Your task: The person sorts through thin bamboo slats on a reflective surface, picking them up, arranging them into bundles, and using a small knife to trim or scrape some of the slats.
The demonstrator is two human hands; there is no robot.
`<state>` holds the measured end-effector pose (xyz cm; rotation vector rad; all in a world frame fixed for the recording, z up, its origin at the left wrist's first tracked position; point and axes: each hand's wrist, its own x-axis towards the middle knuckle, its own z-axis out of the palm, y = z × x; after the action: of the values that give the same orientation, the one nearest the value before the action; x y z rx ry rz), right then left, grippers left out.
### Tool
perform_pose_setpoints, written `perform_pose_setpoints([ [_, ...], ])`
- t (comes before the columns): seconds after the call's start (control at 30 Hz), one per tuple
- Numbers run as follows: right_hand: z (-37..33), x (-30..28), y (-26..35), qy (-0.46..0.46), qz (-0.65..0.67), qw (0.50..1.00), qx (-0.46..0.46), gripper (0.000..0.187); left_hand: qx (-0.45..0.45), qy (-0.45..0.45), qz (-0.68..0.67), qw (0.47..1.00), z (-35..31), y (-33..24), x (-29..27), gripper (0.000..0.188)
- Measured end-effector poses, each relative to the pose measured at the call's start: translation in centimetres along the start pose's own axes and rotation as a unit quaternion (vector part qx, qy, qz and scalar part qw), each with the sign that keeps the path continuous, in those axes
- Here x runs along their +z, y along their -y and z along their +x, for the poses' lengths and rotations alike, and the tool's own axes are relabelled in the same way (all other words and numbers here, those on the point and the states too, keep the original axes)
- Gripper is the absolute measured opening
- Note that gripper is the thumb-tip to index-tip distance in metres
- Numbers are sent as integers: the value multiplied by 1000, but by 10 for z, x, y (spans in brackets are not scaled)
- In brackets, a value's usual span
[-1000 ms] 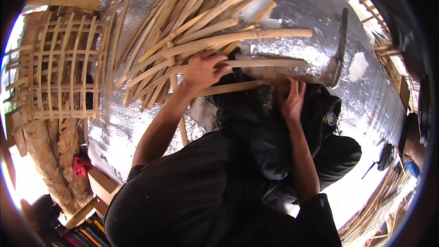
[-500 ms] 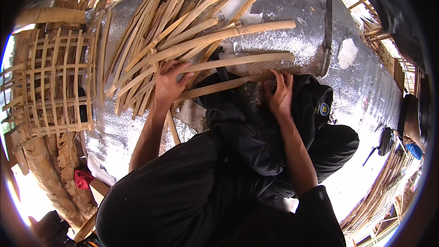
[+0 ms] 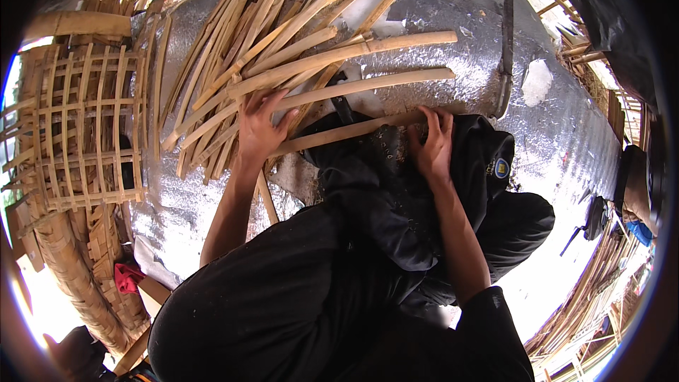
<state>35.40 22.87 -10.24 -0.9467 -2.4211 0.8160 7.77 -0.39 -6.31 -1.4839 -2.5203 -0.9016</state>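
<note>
Two half-open | left hand (image 3: 262, 127), 10 o'clock, touching upper strip (image 3: 368, 85) | right hand (image 3: 433, 147), 2 o'clock, touching lower strip (image 3: 339, 133) | grasp: cannot tell

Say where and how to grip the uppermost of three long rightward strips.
Probably pinch the long strip by its free right end, from the right: that slim end juts over the silver sheet, while its left part lies on the pile.

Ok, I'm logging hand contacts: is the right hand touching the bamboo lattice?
No, the right hand touches a split bamboo strip, while the bamboo lattice is at the far left of the picture.
</note>
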Motion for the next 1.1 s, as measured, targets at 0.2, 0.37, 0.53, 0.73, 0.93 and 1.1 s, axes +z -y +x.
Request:
perform_pose_setpoints([
  [0.2, -1, 2, 1, -6, 17, 1000, 1, 44, -13, 30, 17, 999, 1, 4, 3, 35],
  [0.37, 0, 3, -1, -3, 10, 1000, -10, 44, -57, -82, -11, 995, 3, 21, -24, 31],
  [0.53, 1, -3, 1, -10, 36, 999, -14, 49, -265, -173, 122, 941, 9, 88, -95, 28],
  [0.73, 1, 0, 5, -6, 8, 1000, -20, 51, -408, -181, 199, 873, -51, 222, -152, 41],
  [0.93, 2, 0, 3, -8, 3, 999, -44, 49, -504, -42, 204, 838, -77, 252, -158, 45],
  [1.1, 0, 1, 0, -6, -15, 999, -46, 48, -500, 16, 284, 818, -39, 215, -140, 55],
])
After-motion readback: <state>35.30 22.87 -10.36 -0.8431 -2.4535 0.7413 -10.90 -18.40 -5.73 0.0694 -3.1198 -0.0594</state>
